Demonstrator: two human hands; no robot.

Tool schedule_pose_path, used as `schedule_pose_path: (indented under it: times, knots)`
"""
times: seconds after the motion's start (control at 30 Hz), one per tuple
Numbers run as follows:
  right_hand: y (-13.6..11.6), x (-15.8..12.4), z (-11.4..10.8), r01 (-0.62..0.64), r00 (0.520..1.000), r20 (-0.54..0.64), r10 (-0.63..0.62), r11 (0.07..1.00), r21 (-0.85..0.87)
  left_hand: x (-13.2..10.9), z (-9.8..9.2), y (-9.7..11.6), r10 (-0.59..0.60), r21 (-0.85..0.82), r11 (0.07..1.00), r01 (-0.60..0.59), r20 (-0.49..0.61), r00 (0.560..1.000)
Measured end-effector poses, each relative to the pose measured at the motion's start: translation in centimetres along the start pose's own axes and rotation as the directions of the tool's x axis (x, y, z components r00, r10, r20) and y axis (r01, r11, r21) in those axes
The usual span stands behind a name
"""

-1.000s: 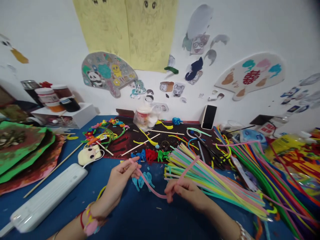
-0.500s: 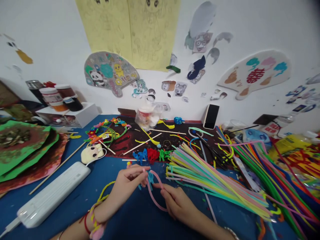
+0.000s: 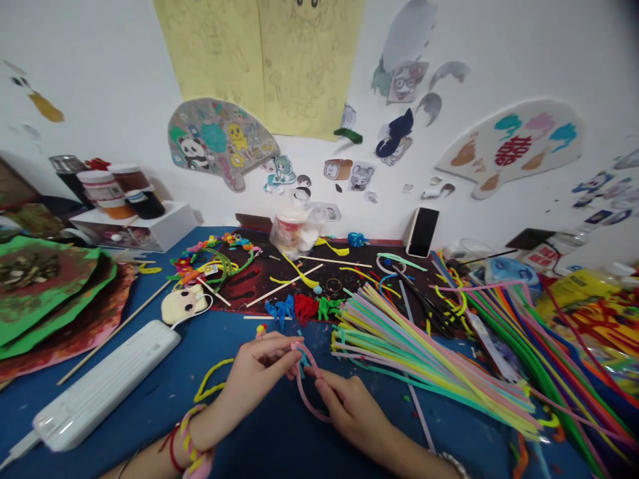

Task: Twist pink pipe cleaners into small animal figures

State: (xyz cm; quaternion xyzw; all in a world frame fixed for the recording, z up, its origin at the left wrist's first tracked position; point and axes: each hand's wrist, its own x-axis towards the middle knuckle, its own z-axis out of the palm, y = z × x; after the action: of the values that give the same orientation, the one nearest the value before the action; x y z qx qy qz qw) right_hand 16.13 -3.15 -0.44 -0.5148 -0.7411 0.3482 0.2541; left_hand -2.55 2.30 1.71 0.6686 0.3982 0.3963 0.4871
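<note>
A pink pipe cleaner [image 3: 305, 399], bent into a loop, is held between both hands low in the middle of the head view. My left hand [image 3: 264, 364] pinches its upper end. My right hand [image 3: 347, 402] grips the loop's other side between thumb and fingers. Behind the loop shows a blue fuzzy piece [image 3: 303, 358], partly hidden by my fingers; I cannot tell whether it is joined to the pink one. Just beyond my hands lie a blue twisted piece [image 3: 280, 310], a red one [image 3: 305, 309] and a green one [image 3: 328, 308].
A large bundle of pastel pipe cleaners [image 3: 424, 352] lies to the right, with darker-coloured pipe cleaners [image 3: 544, 359] past it. A white power strip [image 3: 107, 386] and a cream plush head [image 3: 184, 303] are at left. A phone [image 3: 422, 233] leans on the wall.
The right hand has come slightly nearer to the left, and the pink loop looks narrower. The left hand has shifted a little lower and still pinches the pipe cleaner.
</note>
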Motion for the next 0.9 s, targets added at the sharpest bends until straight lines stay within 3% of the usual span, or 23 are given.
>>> schedule_pose_path:
  times: [0.53, 0.7, 0.83, 0.9]
  knots:
    - [-0.23, 0.09, 0.03, 0.005, 1.0, 0.03, -0.004, 1.0, -0.019, -0.01, 0.05, 0.58, -0.059, -0.006, 0.998, 0.059, -0.007, 0.998]
    - [-0.16, -0.14, 0.31, 0.033, 0.998, 0.056, -0.031, 0.999, -0.021, 0.06, -0.08, 0.35, -0.1, -0.086, 0.991, 0.098, -0.016, 0.995]
    - [0.08, -0.52, 0.61, 0.053, 0.997, -0.049, -0.056, 0.996, -0.066, 0.49, -0.31, 0.28, -0.217, -0.227, 0.954, 0.194, -0.08, 0.973]
    - [0.29, -0.6, 0.57, 0.161, 0.976, -0.12, -0.183, 0.972, -0.171, 0.75, -0.44, 0.28, -0.274, -0.301, 0.926, 0.227, -0.125, 0.954]
